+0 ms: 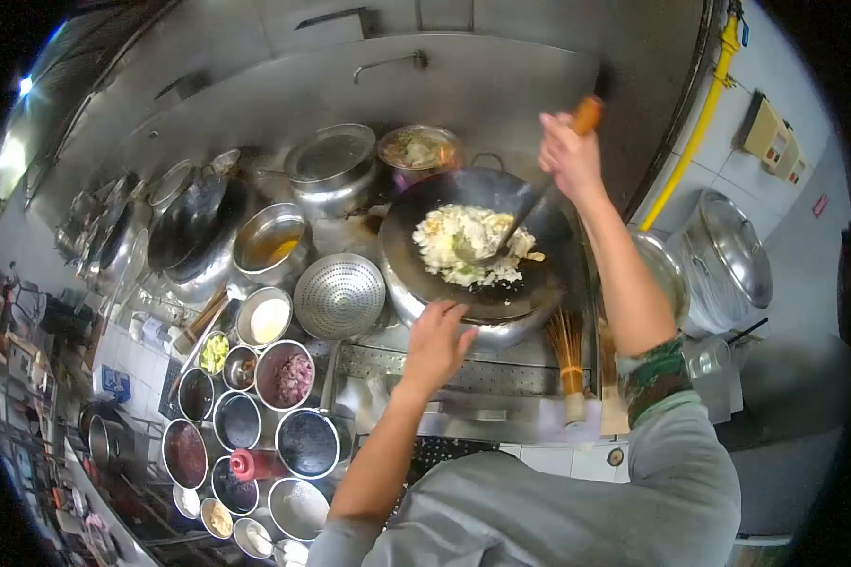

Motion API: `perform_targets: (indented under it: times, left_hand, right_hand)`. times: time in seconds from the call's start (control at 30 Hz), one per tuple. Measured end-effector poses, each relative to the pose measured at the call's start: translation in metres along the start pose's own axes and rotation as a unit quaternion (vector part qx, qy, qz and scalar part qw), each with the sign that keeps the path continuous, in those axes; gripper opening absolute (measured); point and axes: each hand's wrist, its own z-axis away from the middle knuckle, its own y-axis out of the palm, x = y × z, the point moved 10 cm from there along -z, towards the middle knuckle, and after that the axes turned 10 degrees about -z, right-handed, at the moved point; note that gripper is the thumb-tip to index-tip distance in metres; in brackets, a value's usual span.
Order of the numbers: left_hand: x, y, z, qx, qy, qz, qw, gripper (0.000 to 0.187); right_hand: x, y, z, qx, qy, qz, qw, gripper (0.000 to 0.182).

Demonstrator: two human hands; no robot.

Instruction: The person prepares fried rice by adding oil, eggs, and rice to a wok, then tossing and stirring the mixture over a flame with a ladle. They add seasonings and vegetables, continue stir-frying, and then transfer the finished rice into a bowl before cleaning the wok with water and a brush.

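Observation:
My right hand (574,161) is closed around the wooden-ended handle of a ladle (524,217), raised over the wok's right side. The ladle's head rests among pale, chopped, fried-rice-like food (454,236) with yellowish and green bits. Beneath it is a large dark wok (539,283) on the stove, its loop handle at the far side. At the near rim, my left hand (433,350) has its fingers stretched out and apart, fingertips right at the wok's edge.
A perforated strainer (340,295) lies left of the wok. Pots (331,165) stand behind it, and several ingredient bowls (286,376) crowd the lower left. A bamboo wok brush (569,369) sits at the right, near a lidded container (733,250). A red-capped bottle (260,464) lies over the bowls.

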Motion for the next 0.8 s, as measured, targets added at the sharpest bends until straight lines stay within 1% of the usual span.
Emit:
perform_targets:
  times: [0.07,0.13,0.17,0.2,0.23,0.27,0.3,0.33,0.37,0.4,0.43,0.47,0.53,0.57,0.6,0.67,0.73,0.77,0.8]
  left_hand:
    - [-0.015,-0.054,0.018,-0.034,-0.011,-0.027,0.999,0.046]
    - [0.0,-0.107,0.051,-0.067,-0.06,-0.075,0.993,0.053]
    - [0.006,-0.137,0.067,-0.078,-0.106,-0.104,0.986,0.05]
    - [0.022,-0.165,0.094,-0.113,-0.131,-0.143,0.974,0.048]
    - [0.031,-0.194,0.121,-0.163,-0.185,-0.174,0.953,0.045]
    - [0.055,-0.213,0.162,-0.19,-0.234,-0.224,0.927,0.045]
    - [0.08,-0.228,0.202,-0.235,-0.324,-0.165,0.901,0.046]
    - [0.092,-0.24,0.239,-0.269,-0.385,-0.146,0.871,0.049]
    - [0.087,-0.252,0.256,-0.234,-0.36,-0.303,0.851,0.046]
    - [0.099,-0.256,0.288,-0.247,-0.382,-0.324,0.829,0.053]
    - [0.114,-0.257,0.316,-0.267,-0.421,-0.305,0.812,0.061]
    - [0.126,-0.255,0.342,-0.284,-0.464,-0.284,0.79,0.068]
    - [0.149,-0.241,0.377,-0.265,-0.56,-0.25,0.744,0.076]
    - [0.163,-0.236,0.392,-0.257,-0.6,-0.233,0.721,0.08]
    - [0.184,-0.23,0.405,-0.268,-0.583,-0.223,0.734,0.088]
    - [0.201,-0.218,0.401,-0.273,-0.58,-0.154,0.752,0.089]
    - [0.209,-0.214,0.388,-0.321,-0.51,-0.114,0.79,0.091]
    - [0.212,-0.212,0.389,-0.327,-0.526,-0.106,0.778,0.094]
    - [0.218,-0.211,0.392,-0.328,-0.525,-0.126,0.776,0.095]
  right_hand:
    - [0.008,0.017,-0.029,0.013,0.032,0.029,0.999,0.036]
    - [0.039,0.021,-0.036,-0.011,-0.022,0.046,0.999,0.037]
    - [0.05,0.022,-0.034,0.013,-0.043,0.009,0.999,0.037]
    - [0.049,0.01,-0.035,0.017,-0.065,0.003,0.998,0.035]
    - [0.024,0.0,-0.029,-0.041,-0.054,0.024,0.997,0.035]
    - [-0.002,-0.011,-0.021,-0.098,-0.045,0.045,0.993,0.035]
    - [-0.017,0.001,-0.028,0.016,-0.024,-0.005,1.0,0.036]
    - [-0.019,0.008,-0.044,0.027,0.0,0.01,1.0,0.035]
    - [-0.022,0.018,-0.056,0.032,0.031,0.024,0.999,0.035]
    - [-0.022,0.026,-0.061,0.035,0.06,0.037,0.997,0.034]
    - [-0.011,0.036,-0.063,0.047,0.059,0.034,0.997,0.035]
    - [-0.004,0.036,-0.062,0.038,0.03,0.019,0.999,0.034]
    - [0.006,0.035,-0.057,0.024,-0.025,-0.01,0.999,0.033]
    - [-0.028,0.014,-0.06,-0.047,-0.026,0.087,0.995,0.028]
    - [-0.04,0.032,-0.054,0.015,0.01,-0.002,1.0,0.018]
    - [-0.062,0.03,-0.094,0.013,0.072,0.117,0.99,0.014]
    - [-0.022,0.043,-0.094,0.025,0.04,0.062,0.997,0.015]
    - [-0.009,0.051,-0.094,0.037,0.026,0.036,0.998,0.015]
    - [-0.008,0.044,-0.097,0.011,0.017,0.042,0.999,0.015]
